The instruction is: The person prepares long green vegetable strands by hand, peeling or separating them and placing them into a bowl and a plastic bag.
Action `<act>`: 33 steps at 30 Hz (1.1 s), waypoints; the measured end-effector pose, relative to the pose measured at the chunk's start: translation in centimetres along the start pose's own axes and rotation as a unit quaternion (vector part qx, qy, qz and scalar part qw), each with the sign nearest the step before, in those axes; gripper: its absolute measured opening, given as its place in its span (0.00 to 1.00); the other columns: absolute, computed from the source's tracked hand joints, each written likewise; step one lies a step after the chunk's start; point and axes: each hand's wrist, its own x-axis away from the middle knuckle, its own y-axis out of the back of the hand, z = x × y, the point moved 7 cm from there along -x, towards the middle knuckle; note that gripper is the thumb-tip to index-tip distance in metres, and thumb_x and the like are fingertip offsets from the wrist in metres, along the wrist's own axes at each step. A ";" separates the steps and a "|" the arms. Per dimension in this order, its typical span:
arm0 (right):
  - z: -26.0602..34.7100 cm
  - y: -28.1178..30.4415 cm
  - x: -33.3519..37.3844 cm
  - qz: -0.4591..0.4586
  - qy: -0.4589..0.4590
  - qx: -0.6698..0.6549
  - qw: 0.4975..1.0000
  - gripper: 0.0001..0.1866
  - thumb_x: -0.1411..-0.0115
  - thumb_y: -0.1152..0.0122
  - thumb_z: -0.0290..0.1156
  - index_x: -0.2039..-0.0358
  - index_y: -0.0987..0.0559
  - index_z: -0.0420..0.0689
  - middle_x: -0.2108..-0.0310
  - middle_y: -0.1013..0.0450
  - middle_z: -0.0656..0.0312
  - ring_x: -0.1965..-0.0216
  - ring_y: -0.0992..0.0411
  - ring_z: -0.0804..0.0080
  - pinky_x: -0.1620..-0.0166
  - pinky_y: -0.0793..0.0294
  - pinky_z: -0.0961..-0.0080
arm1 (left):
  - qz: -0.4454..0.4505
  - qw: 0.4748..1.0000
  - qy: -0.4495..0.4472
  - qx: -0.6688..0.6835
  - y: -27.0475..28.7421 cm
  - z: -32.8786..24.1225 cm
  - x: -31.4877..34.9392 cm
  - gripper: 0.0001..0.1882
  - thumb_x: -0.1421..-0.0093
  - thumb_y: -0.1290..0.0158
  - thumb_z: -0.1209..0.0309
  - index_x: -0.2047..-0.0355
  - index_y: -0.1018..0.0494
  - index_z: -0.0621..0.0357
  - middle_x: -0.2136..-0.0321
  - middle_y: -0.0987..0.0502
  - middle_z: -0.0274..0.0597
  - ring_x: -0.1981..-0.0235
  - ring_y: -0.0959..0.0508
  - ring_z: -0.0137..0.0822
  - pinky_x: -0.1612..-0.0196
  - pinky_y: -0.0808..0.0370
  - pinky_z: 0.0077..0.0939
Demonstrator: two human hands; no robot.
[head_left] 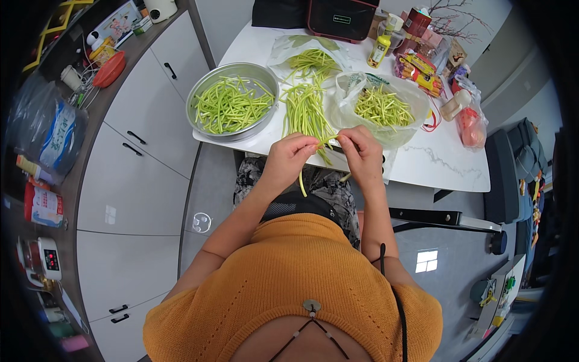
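My left hand (287, 160) and right hand (365, 158) meet at the table's near edge, fingers pinched on a thin green stem (329, 140) that looks like a garlic scape. Below the left fingers hangs a length of stem (302, 184). Just beyond lies a pile of long stems (304, 111). To its left, a round metal basin (204, 128) holds many shorter green pieces (232, 105). On the right, an opened clear plastic bag (342, 101) contains short trimmed bits (383, 107). Another plastic bag (283, 53) with more long stems sits behind the pile.
The white marbled table (455, 157) carries a yellow bottle (380, 49), packaged food (419, 69), a knotted bag (470, 127) and a black case (341, 19). White cabinets (136, 187) stand on the left. A black bar (428, 216) juts out at my right.
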 end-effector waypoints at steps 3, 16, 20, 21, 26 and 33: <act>0.0 -0.7 0.2 0.027 0.016 0.017 0.999 0.04 0.47 0.44 0.27 0.73 0.24 0.41 0.78 0.32 0.58 0.77 0.31 0.65 0.73 0.34 0.76 | -0.028 0.998 0.003 0.059 0.0 0.7 0.0 0.08 0.43 0.52 0.77 0.64 0.29 0.67 0.74 0.28 0.34 0.73 0.30 0.22 0.68 0.33 0.13; 0.0 -1.2 0.5 0.073 0.007 -0.016 0.997 0.05 0.50 0.41 0.28 0.74 0.21 0.42 0.80 0.33 0.59 0.76 0.32 0.66 0.72 0.35 0.75 | -0.070 0.969 0.116 0.208 0.0 2.2 0.0 0.08 0.42 0.51 0.73 0.63 0.29 0.63 0.77 0.29 0.30 0.82 0.37 0.16 0.81 0.40 0.08; -0.8 1.0 -0.5 0.062 -0.028 -0.016 0.998 0.05 0.53 0.38 0.27 0.74 0.20 0.42 0.81 0.35 0.63 0.76 0.36 0.73 0.73 0.37 0.80 | -0.054 0.981 0.106 0.154 -0.4 2.8 0.0 0.09 0.43 0.50 0.74 0.62 0.28 0.63 0.77 0.29 0.29 0.80 0.36 0.16 0.78 0.39 0.08; -1.8 1.7 -0.6 0.048 -0.053 -0.037 0.997 0.04 0.52 0.39 0.25 0.74 0.21 0.42 0.82 0.36 0.69 0.78 0.39 0.81 0.75 0.40 0.84 | -0.058 0.981 0.108 0.153 -0.3 2.6 0.0 0.09 0.43 0.50 0.75 0.61 0.29 0.63 0.77 0.29 0.29 0.79 0.35 0.17 0.76 0.38 0.09; -9.2 6.5 -2.2 -0.116 -0.163 -0.173 0.964 0.03 0.48 0.40 0.27 0.72 0.22 0.43 0.82 0.39 0.78 0.80 0.45 0.91 0.76 0.46 0.90 | -0.092 0.975 0.101 0.177 0.5 3.0 -0.1 0.10 0.42 0.51 0.74 0.61 0.29 0.63 0.73 0.27 0.32 0.78 0.35 0.17 0.79 0.38 0.09; -15.5 10.4 -4.1 -0.187 -0.258 -0.139 0.938 0.13 0.46 0.42 0.28 0.60 0.25 0.39 0.82 0.36 0.74 0.81 0.40 0.89 0.79 0.43 0.90 | -0.087 0.974 0.106 0.183 0.6 3.7 0.0 0.10 0.42 0.52 0.74 0.60 0.29 0.64 0.70 0.26 0.34 0.76 0.34 0.18 0.77 0.37 0.09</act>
